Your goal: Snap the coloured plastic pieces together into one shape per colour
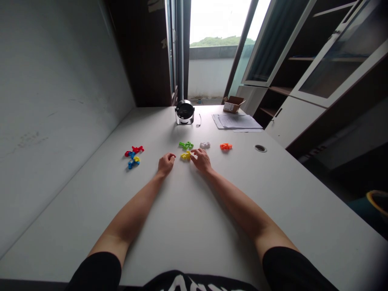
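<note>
My left hand [166,163] rests on the white table with its fingers curled and their tips pressed together. Whether anything small is between them I cannot make out. To its right lies a little pile of yellow plastic pieces [185,156]. The thumb and forefinger of my right hand [201,160] are at the right end of this pile, closed about a yellow piece. Just behind are green plastic pieces [186,145] and whitish, clear-looking pieces [205,144]. Orange pieces [226,146] sit farther right. Off to the left is a loose group of red pieces [138,149] and blue pieces [131,165], with a yellow one among them.
At the back of the table [194,226] stands a black round device on a silver stand [184,112], beside a thin dark cord [199,120]. Papers [238,121] and an open cardboard box [233,104] are at the back right. A round cable hole [260,148] is at the right.
</note>
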A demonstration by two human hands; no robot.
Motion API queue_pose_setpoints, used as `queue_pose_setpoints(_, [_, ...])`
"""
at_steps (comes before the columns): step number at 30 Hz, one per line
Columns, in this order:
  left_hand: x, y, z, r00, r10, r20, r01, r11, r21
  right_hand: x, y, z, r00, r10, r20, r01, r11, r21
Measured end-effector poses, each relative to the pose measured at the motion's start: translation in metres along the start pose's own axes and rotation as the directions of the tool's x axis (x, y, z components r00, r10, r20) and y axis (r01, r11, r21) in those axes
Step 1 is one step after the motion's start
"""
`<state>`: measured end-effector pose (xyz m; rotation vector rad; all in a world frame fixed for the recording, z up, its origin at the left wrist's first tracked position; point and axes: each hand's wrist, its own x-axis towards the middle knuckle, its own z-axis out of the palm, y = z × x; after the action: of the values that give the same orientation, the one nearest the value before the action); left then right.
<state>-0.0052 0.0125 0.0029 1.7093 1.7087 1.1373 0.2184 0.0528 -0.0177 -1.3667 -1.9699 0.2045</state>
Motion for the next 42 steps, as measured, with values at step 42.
queue_pose_setpoints(42, [0.022,-0.032,-0.042,0.940,0.178,-0.292,-0.054,0.921,0.386,-0.006,-0.001,-0.009,0.997,-0.069,-0.037,0.072,0.992,0.103])
